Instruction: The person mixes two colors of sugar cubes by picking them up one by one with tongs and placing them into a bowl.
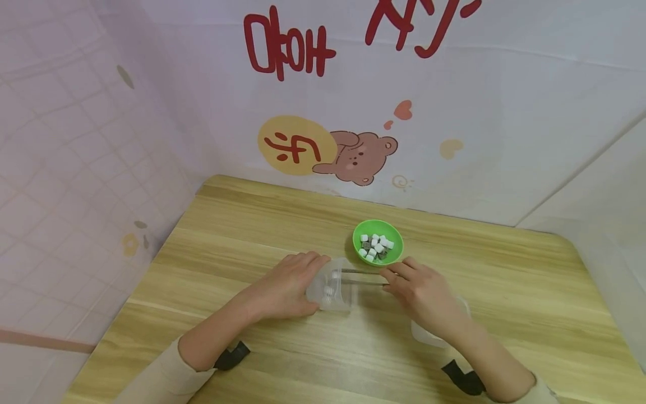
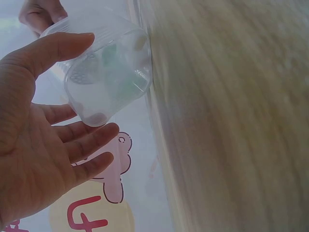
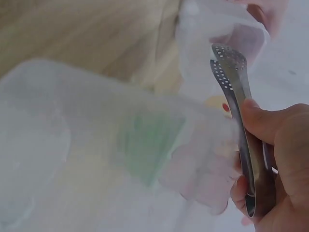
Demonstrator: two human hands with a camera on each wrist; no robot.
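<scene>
My left hand (image 1: 290, 286) grips a clear plastic container (image 1: 348, 307) by its closed end, with thumb and fingers on opposite sides. The container lies tipped, its mouth facing right, and small white cubes (image 1: 329, 292) show inside. In my right hand (image 1: 418, 289) is a pair of metal tongs (image 1: 365, 272), their perforated tips (image 3: 229, 55) inside the container mouth. The right wrist view shows the tong tips close together; whether a cube is between them I cannot tell. Just beyond the hands stands a green bowl (image 1: 356, 231) of white and dark grey cubes (image 1: 378, 248).
A translucent plastic lid or tray (image 1: 424, 335) lies partly beneath my right forearm and fills much of the right wrist view. The wooden table (image 1: 242, 224) meets a printed wall cloth (image 1: 469, 112) at the back.
</scene>
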